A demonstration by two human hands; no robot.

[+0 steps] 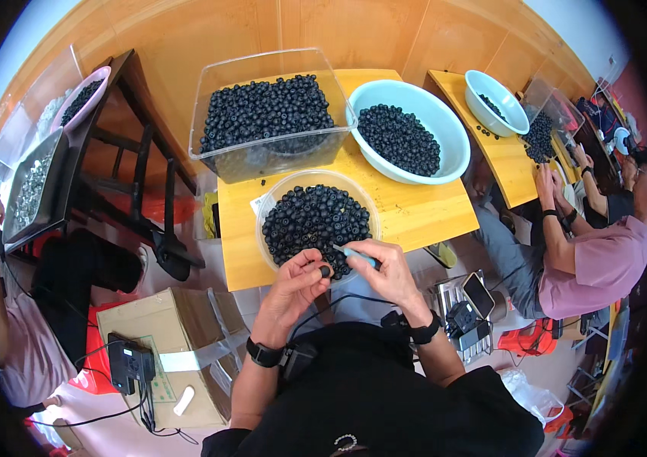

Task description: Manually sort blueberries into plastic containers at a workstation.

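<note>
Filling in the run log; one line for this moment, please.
left hand: holds small black ring | right hand: holds light-blue tool | clear bowl: black rings

Bare forearms, black clothing, a band on each wrist

The person wears a black top and black garment over the lap, with a small pale beaded ornament low on the front. Both forearms are bare. The left hand [293, 283] has a black watch-like band with a boxy black unit on the wrist; the right hand [389, 268] has a similar black band. A thin black cable loops between them.
</note>
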